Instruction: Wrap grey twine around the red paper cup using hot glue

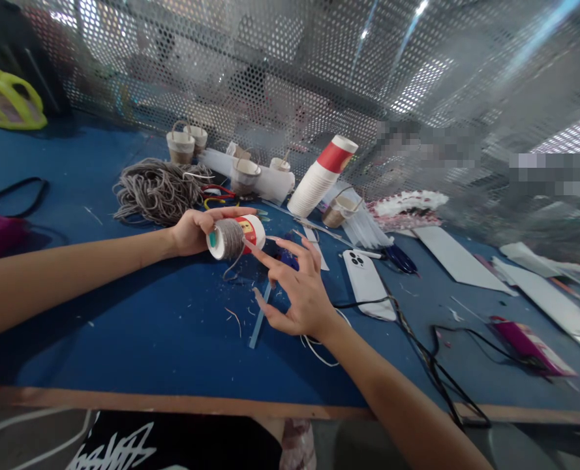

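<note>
My left hand [195, 230] is closed around a paper cup [254, 233] that lies on its side above the table. Grey cord [231, 239] is wound round part of the cup, and a red printed band shows beside the windings. A loose cord end hangs below the cup. My right hand [297, 287] has its fingers spread, with the index fingertip at the edge of the windings, apparently touching them. A heap of grey cord [160, 189] lies behind my left hand. Scissors with red and yellow handles [217, 196] rest beside the heap.
Several small cord-wrapped cups, including one cup [244, 175], stand at the back. A tilted stack of paper cups [321, 176] is right of them. A white phone [368, 284], black cable [410, 336] and magenta item [532, 346] lie right. A perforated metal screen [270, 72] rises behind.
</note>
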The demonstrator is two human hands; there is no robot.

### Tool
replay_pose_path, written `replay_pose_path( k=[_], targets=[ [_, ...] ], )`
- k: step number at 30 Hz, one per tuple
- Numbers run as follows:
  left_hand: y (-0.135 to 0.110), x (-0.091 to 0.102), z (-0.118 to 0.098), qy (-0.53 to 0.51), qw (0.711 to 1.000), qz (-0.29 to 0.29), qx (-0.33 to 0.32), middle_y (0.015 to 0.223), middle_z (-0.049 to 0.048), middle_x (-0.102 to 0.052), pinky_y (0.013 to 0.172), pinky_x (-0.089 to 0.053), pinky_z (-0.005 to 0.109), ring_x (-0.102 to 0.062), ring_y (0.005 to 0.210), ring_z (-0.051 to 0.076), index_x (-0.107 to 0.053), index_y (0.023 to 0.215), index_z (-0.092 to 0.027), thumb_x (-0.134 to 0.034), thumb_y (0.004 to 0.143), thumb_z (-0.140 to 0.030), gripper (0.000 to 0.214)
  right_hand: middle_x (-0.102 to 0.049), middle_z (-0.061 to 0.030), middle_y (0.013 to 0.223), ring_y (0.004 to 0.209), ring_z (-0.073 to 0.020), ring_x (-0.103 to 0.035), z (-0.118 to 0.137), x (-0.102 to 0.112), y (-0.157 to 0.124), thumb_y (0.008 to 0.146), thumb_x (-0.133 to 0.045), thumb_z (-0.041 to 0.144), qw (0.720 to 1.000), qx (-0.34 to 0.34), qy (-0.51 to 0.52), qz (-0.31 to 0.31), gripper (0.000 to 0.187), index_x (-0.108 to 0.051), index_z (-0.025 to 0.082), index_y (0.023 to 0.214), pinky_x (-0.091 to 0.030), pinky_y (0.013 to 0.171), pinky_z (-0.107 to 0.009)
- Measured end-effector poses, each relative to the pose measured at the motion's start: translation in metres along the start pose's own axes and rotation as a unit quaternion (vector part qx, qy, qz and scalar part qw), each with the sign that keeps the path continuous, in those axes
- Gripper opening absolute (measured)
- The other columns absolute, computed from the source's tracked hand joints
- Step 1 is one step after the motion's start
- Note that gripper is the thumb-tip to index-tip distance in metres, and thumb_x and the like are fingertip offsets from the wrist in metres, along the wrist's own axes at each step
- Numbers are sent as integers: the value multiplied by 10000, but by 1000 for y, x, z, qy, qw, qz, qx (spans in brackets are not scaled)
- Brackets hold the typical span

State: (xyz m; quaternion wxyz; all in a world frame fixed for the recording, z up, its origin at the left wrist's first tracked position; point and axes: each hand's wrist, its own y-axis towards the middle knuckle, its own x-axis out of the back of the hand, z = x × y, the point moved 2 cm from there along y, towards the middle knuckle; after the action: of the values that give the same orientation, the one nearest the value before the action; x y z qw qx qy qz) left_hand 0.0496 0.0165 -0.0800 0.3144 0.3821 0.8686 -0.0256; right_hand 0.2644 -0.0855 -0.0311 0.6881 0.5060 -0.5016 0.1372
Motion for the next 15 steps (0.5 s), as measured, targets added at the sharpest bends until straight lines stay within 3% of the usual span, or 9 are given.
replay_pose_path(
  k=[8, 11, 15],
  targets=[
    [0, 1, -1, 13, 1000, -11, -2, 1096, 125, -762, 955, -499, 452, -689, 982, 297, -563, 1341, -87, -488, 438, -187, 911, -754, -31, 1216, 1298, -291, -552, 1, 3, -1, 846, -582, 265, 1000, -2, 11, -23, 66, -550, 265, 903, -262, 1217, -560],
    [0, 2, -1, 7, 1000, -22, -3, 1109, 124, -761, 903, -517, 424, -690, 965, 293, -566, 1342, -83, -486, 440, -189, 911, -770, -39, 981, 1281, -300, -579, -1, 2, -1, 849, -578, 250, 999, -6, 30, -16, 135, -612, 252, 980, -275, 1208, -590],
    [0, 1, -1, 0, 1000, -30, -5, 1113, 116, -761, 893, -515, 409, -691, 940, 278, -573, 1337, -86, -484, 435, -193, 912, -670, 5, 689, 1157, -292, -664, -4, 2, -3, 835, -527, 204, 997, 6, 65, -41, 294, -646, 252, 1099, -333, 1162, -616]
  ],
)
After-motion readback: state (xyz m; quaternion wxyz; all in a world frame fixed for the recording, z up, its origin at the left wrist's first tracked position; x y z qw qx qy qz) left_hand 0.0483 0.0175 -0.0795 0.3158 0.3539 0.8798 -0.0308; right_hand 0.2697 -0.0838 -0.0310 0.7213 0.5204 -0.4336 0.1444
